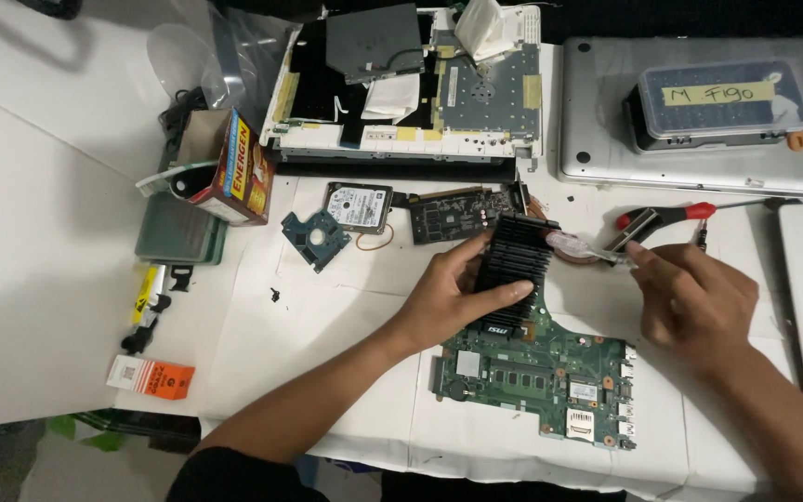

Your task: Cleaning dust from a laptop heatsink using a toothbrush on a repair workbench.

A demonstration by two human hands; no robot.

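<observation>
I see the left hand [453, 293] closed around a black finned heatsink [513, 260], thumb laid along its near edge and the other fingers wrapped over the far left side, holding it tilted above the top left corner of a green motherboard [536, 372]. The heatsink sits at the centre of the white table [39, 279], just in front of a dark graphics card [453, 218]. The right hand [694, 297] is just to the right of the heatsink, its fingers curled together and pinching a small clear tool [597, 251] whose tip points toward the heatsink's upper right corner, over a copper-coloured part; I cannot tell whether the tip touches. A red-handled screwdriver [666, 216] lies just beyond the right hand. Left of the graphics card lie a hard drive [358, 204] and a small blue circuit board [313, 237]. Further back rests an opened laptop chassis [411, 93], and to its right a grey laptop [699, 121] carrying a clear-lidded parts box [722, 102]. A red carton [239, 167] stands at the left, an orange packet [151, 376] near the table edge.
</observation>
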